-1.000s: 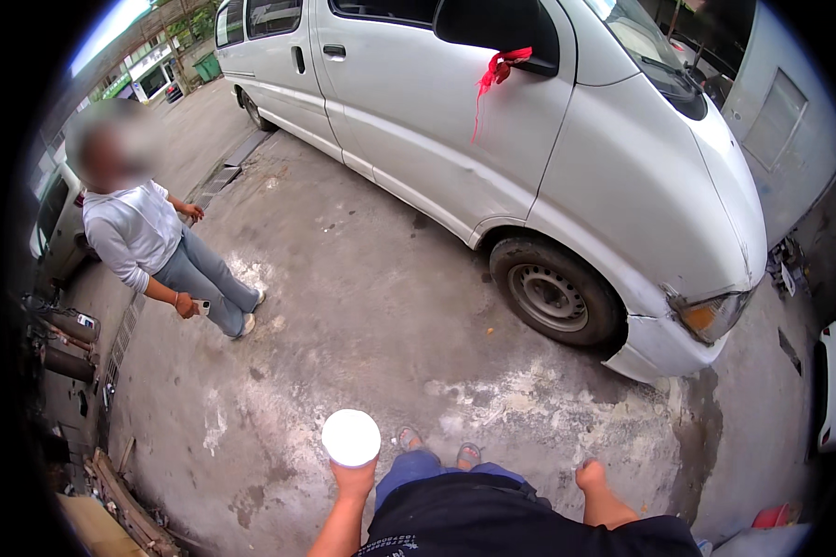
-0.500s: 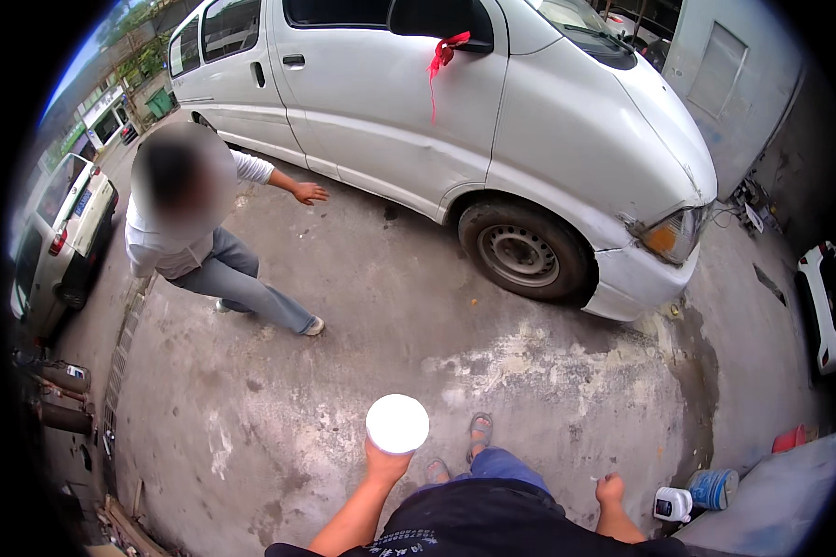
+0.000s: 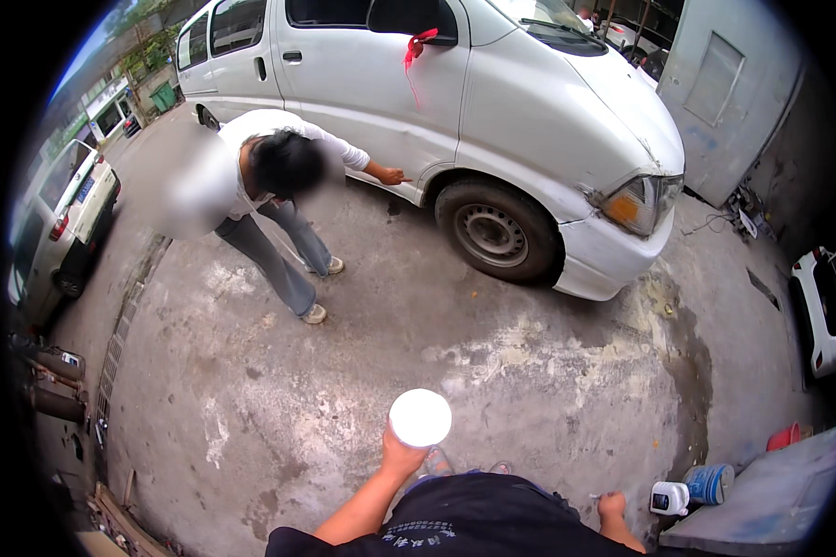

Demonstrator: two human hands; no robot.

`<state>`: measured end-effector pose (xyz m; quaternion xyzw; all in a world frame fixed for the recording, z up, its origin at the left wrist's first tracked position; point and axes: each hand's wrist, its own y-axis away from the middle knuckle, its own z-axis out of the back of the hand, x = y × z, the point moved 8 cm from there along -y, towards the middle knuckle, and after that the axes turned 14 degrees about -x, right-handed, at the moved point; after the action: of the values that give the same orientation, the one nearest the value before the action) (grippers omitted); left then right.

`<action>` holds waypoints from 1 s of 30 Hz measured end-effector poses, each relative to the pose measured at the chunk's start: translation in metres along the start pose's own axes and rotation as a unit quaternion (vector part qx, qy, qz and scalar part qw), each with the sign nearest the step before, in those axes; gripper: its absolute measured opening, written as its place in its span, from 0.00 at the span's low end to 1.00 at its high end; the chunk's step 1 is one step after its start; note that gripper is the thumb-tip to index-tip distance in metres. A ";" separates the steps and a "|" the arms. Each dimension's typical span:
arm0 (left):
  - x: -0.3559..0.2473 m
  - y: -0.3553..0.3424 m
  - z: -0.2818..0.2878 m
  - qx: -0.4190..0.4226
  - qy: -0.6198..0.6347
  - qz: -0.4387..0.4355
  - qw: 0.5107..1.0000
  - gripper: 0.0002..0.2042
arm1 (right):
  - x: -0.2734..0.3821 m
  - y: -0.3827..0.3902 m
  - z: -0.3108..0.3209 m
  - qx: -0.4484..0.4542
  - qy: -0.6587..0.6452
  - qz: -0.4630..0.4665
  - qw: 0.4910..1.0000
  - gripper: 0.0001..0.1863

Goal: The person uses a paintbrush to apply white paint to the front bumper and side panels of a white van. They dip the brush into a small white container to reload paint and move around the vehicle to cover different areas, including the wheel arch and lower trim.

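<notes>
My left hand [image 3: 402, 455] is closed around the lower side of a round white tub-shaped thing [image 3: 420, 418], held out in front of my body. Its top shows as a plain bright white disc, so I cannot tell what is inside. My right hand [image 3: 611, 506] hangs low at my side with its fingers curled. A tiny pale bit sticks out from those fingers, too small to name. Ahead stands a white van [image 3: 381, 111] with a red ribbon [image 3: 418, 48] tied at its mirror.
Another person [image 3: 260, 176] bends beside the van, one hand pointing at the lower body ahead of the front wheel [image 3: 494, 232]. At right sit a white jug [image 3: 669, 498], a blue bucket [image 3: 710, 484] and a red container [image 3: 784, 437]. A parked car [image 3: 74, 209] stands left.
The other person has stepped nearer the van, bent down and stretched a hand toward its lower side. My view has shifted; my left hand still holds the white tub-shaped thing.
</notes>
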<state>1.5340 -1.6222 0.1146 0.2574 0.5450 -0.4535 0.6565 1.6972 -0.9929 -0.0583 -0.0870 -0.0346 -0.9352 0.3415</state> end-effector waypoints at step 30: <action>-0.081 0.135 -0.040 -0.091 -0.007 -0.031 0.995 0.23 | -0.089 -0.066 -0.062 0.031 -0.154 -0.039 0.987 0.08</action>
<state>1.6338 -1.5015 0.1595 0.1766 0.5871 -0.4241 0.6666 1.7125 -0.8937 -0.1364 -0.2183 -0.1194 -0.9215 0.2984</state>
